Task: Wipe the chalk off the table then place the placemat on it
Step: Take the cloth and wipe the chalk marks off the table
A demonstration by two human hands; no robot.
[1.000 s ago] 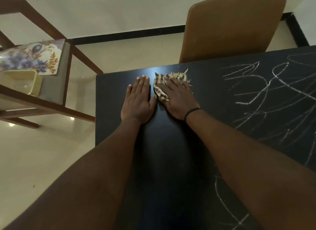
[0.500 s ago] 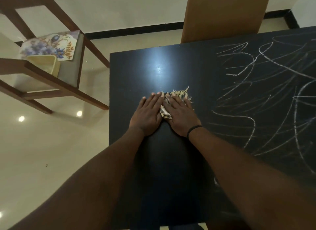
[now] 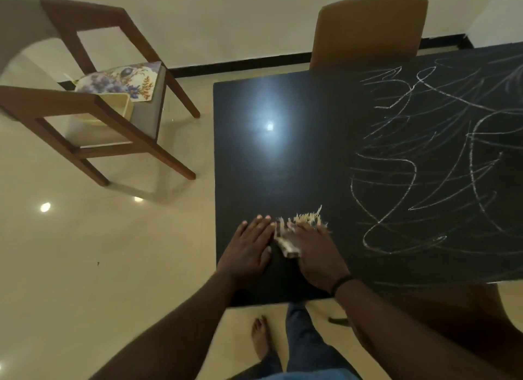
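A black table [image 3: 283, 159] fills the right of the view. White chalk scribbles [image 3: 424, 167] cover its right half; its left half shows no marks. A small striped, fringed cloth [image 3: 285, 238] lies near the table's near edge. My right hand [image 3: 314, 249] presses flat on the cloth, hiding most of it. My left hand [image 3: 249, 252] lies flat on the bare table just left of the cloth, fingers apart, touching its edge. A floral placemat [image 3: 119, 81] lies on the seat of a wooden chair at the left.
The wooden chair [image 3: 93, 105] stands on the tiled floor left of the table, with a pale yellow container [image 3: 119, 108] on its seat. A brown padded chair [image 3: 368, 31] stands behind the table. My bare foot [image 3: 260, 337] and leg show below the near edge.
Both hands slid the cloth from the table's far edge toward the near edge. The view tilted down, and my foot and the near edge now show.
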